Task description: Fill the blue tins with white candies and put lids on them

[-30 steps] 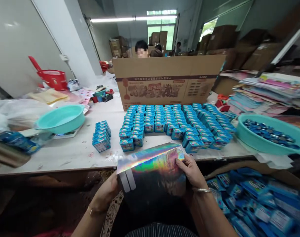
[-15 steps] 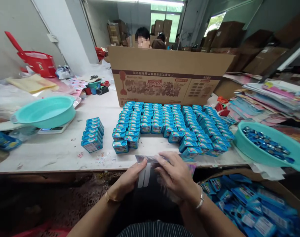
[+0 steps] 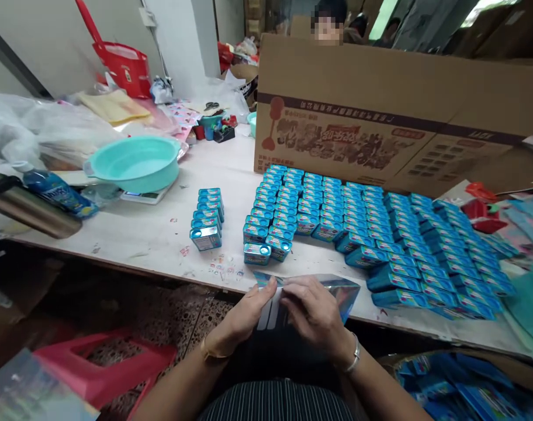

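Over the table's front edge, a thin, shiny, see-through plastic sheet (image 3: 343, 286) or bag spans both hands; I cannot tell which it is. My left hand (image 3: 242, 316) pinches its left end between thumb and fingers. With bent fingers closed on its middle, my right hand (image 3: 317, 316) hides part of it. Small blue tins (image 3: 308, 202) stand on edge in several tight rows just beyond the hands. A separate short row of blue tins (image 3: 206, 237) is further left.
Behind the tins stands a large cardboard box (image 3: 328, 76); a person is beyond it. A turquoise basin (image 3: 135, 164) sits on a scale at left, near a steel flask (image 3: 38, 204). Another basin (image 3: 532, 298) is at right. Below are a red stool (image 3: 86, 368) and blue packets (image 3: 477, 392).
My view has turned left and down, bringing the flask and red stool into sight. Both hands keep hold of the plastic, and more of its right end shows.
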Available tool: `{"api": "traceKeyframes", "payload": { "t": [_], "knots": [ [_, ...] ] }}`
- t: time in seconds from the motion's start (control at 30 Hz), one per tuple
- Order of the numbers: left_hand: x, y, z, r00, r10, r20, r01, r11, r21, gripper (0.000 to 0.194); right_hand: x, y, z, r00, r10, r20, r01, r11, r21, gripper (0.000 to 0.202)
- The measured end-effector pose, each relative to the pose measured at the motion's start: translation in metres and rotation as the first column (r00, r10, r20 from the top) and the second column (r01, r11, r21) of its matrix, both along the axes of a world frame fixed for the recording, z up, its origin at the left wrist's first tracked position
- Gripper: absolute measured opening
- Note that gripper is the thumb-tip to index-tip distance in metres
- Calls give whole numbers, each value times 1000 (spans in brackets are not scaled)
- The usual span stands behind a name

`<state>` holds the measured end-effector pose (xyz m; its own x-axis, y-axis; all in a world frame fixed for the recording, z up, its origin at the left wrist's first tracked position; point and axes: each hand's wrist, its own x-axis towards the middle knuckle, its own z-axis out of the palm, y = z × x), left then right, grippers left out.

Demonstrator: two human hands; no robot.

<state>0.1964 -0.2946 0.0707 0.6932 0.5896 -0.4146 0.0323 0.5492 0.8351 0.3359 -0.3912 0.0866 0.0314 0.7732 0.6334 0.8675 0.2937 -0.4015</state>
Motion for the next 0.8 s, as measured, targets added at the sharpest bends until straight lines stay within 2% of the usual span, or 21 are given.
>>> {"api": "traceKeyframes", "payload": {
  "t": [0.13,0.23,0.4,0.5,0.63,0.7,0.8],
  "knots": [
    [-10,9,9,992,-3,-130,23,987,158,48,-5,8,1,1000,-19,-23,17,999,-51,23],
    [-13,5,15,993,-47,-112,69,977,204,51,-4,6,-3,1000,15,8,-15,1000,9,25],
    [-8,-9,13,994,-12,-106,41,961,275,56,3,-4,-4,999,49,7,-50,997,58,25],
    [-1,-15,16,995,-75,-69,91,955,284,58,7,-12,1,999,27,36,-29,998,51,31],
    [8,-18,21,997,-37,-69,54,962,266,56,14,-22,2,993,35,117,-50,990,134,39],
    [10,-18,23,997,-50,-52,62,964,260,54,17,-26,1,996,39,76,-50,988,144,40],
    [12,-16,23,994,-98,-45,106,961,255,49,21,-29,1,998,-52,-32,55,995,79,35]
  ]
}}
